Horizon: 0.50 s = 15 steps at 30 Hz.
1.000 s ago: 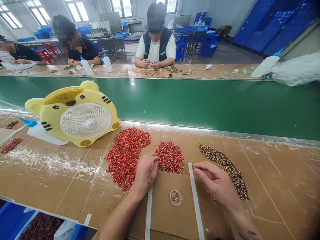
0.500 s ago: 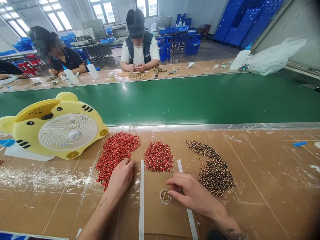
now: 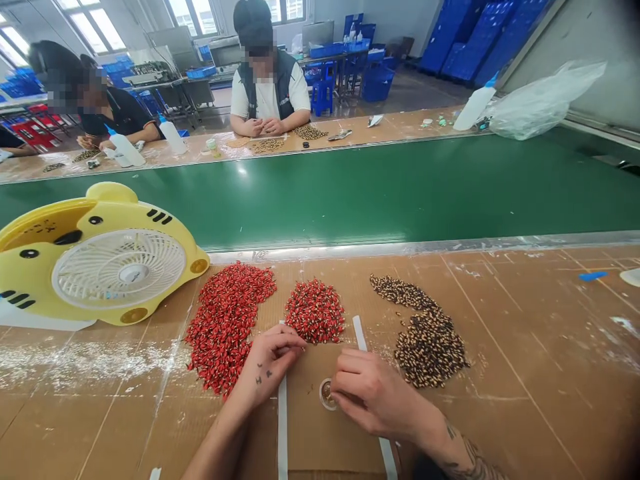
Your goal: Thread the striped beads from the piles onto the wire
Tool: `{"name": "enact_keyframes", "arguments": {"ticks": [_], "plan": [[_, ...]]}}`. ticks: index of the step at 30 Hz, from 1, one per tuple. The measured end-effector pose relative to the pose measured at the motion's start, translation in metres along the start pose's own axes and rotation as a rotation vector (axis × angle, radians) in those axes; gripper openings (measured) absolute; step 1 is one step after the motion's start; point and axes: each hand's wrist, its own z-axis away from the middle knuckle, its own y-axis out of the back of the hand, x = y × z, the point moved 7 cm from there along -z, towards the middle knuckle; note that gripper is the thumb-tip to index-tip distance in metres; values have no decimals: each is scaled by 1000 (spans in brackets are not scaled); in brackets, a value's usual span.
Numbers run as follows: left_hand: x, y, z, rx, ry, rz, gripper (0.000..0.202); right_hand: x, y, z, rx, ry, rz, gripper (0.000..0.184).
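My left hand [image 3: 274, 360] is closed in a pinch at the lower left edge of the middle pile of small red-and-black pieces [image 3: 315, 312]. Anything between its fingertips is too small to make out. A larger pile of red pieces [image 3: 225, 333] lies just left of that hand. My right hand [image 3: 373, 390] has its thumb and fingers drawn together over a small round clear dish [image 3: 323, 395], which contains something brownish. The fingers cover the dish's right side and hide what they grip. Beneath both hands lies a cardboard sheet [image 3: 330, 443] edged by white strips.
Black-and-tan pieces [image 3: 430, 347] form a curved pile to the right. A yellow animal-faced fan [image 3: 193, 267] stands at left. Beyond runs a green belt [image 3: 320, 200]; across it, a person [image 3: 270, 87] works beside white bottles [image 3: 173, 137] and a plastic bag [image 3: 545, 103].
My left hand has moved right, from the large red pile to the middle pile's edge. My right hand's fingers have closed in over the dish. The view has shifted slightly.
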Motion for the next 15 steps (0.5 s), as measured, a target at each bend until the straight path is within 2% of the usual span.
{"name": "enact_keyframes", "arguments": {"ticks": [2, 6, 11, 15], "plan": [[-6, -7, -1, -11, 21, 106, 14, -1, 1, -1, 11, 12, 27, 18], [-22, -16, 3, -59, 152, 322, 14, 3, -1, -4, -2, -2, 57, 19], [-25, -12, 7, -20, 176, 305, 9, 4, -4, -9, -22, -9, 62, 18], [-25, -17, 10, -59, 144, 324, 14, 3, -7, -7, -65, 30, 35, 19]]}}
